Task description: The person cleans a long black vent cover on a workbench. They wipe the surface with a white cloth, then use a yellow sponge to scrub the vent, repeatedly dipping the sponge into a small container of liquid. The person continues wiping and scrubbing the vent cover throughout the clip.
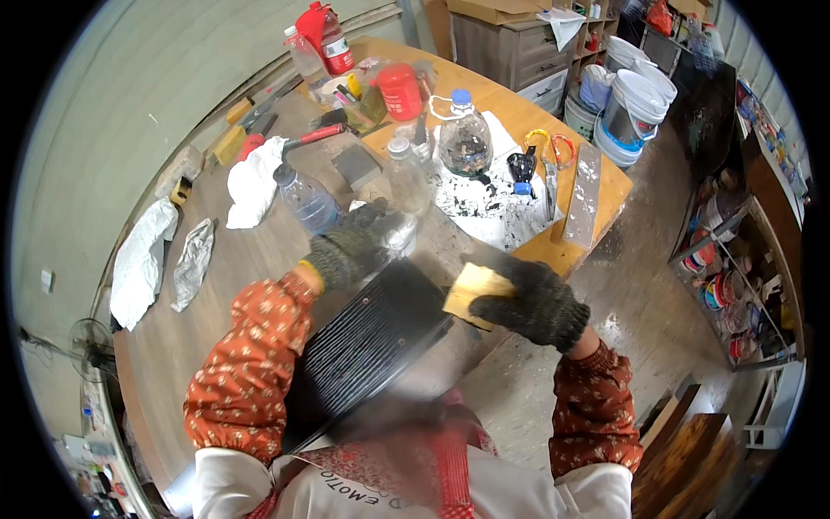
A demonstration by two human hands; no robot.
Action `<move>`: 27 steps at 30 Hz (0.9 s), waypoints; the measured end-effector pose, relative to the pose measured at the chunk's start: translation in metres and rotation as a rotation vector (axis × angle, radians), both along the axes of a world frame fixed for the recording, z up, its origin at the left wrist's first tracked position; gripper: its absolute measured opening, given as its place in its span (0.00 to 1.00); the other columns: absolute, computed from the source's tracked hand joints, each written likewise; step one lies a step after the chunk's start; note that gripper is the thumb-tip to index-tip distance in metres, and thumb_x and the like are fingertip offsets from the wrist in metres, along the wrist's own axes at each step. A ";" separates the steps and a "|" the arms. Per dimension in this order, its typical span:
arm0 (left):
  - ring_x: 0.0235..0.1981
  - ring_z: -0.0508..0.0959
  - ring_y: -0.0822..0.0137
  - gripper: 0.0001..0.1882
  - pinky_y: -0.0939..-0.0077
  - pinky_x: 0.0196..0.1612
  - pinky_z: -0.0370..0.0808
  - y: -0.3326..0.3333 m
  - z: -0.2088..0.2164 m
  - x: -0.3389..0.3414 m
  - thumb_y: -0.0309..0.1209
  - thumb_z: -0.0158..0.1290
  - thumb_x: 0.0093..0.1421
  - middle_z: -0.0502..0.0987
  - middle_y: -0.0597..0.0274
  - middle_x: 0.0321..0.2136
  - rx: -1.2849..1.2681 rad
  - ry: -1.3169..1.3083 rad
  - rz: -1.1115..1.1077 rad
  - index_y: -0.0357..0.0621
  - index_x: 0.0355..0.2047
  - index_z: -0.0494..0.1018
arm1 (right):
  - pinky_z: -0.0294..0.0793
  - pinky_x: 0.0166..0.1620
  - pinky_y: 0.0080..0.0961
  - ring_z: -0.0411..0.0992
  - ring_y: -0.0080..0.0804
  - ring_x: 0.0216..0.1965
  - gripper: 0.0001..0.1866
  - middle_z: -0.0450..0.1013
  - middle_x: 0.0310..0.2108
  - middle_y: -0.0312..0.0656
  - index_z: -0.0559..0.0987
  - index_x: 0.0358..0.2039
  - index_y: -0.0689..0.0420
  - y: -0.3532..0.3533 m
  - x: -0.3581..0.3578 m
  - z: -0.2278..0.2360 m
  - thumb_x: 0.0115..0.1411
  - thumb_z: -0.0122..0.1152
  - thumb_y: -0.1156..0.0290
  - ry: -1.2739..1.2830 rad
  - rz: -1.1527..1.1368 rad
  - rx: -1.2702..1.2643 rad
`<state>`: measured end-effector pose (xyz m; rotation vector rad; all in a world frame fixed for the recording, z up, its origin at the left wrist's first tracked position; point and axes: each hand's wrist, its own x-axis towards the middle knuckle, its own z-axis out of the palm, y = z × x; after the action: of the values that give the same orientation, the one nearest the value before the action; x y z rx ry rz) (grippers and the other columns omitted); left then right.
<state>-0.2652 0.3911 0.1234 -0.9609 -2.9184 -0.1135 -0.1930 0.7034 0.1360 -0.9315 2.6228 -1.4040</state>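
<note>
My left hand (347, 251), in a dark knitted glove, is curled beside the far end of a black ribbed panel (346, 350). A crumpled whitish thing (400, 235) shows at its fingers; its kind is unclear. My right hand (540, 303), gloved too, is closed on a yellow sponge block (475, 292) just off the panel's right edge. The panel lies slanted on the table in front of me, its near end blurred. Close to my left hand stand a clear bluish bottle (309, 201) and a cloudy bottle with a white cap (408, 180).
Farther back on the table (246, 259) are a bottle holding dark flakes (465, 143), scissors (551, 173), a red container (399, 91), a grey block (355, 166) and white cloths (143, 259). White buckets (635, 99) and a loaded rack (735, 277) stand to the right.
</note>
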 end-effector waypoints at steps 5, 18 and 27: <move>0.56 0.69 0.46 0.30 0.54 0.60 0.65 -0.011 -0.032 -0.007 0.34 0.56 0.54 0.69 0.47 0.54 0.003 -0.068 0.031 0.53 0.59 0.68 | 0.74 0.42 0.24 0.73 0.27 0.41 0.32 0.74 0.44 0.38 0.69 0.61 0.58 -0.010 -0.008 0.008 0.57 0.64 0.62 -0.586 -0.072 -0.513; 0.39 0.75 0.67 0.22 0.66 0.41 0.75 -0.218 0.051 0.203 0.33 0.57 0.59 0.73 0.63 0.40 1.392 -0.473 0.378 0.41 0.53 0.68 | 0.77 0.45 0.23 0.72 0.26 0.45 0.28 0.72 0.51 0.40 0.71 0.59 0.58 -0.073 -0.046 0.008 0.57 0.62 0.76 -0.715 0.001 -0.620; 0.50 0.75 0.59 0.23 0.62 0.53 0.72 -0.135 0.028 0.376 0.27 0.53 0.60 0.74 0.51 0.51 0.960 0.196 0.895 0.40 0.57 0.69 | 0.71 0.55 0.33 0.71 0.43 0.55 0.34 0.71 0.55 0.51 0.68 0.60 0.58 -0.051 -0.026 0.026 0.55 0.68 0.65 -0.206 0.182 -0.006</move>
<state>0.1113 0.2559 0.1511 0.4307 -2.3147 -1.1043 -0.2191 0.6522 0.1617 -0.9436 2.3238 -1.3828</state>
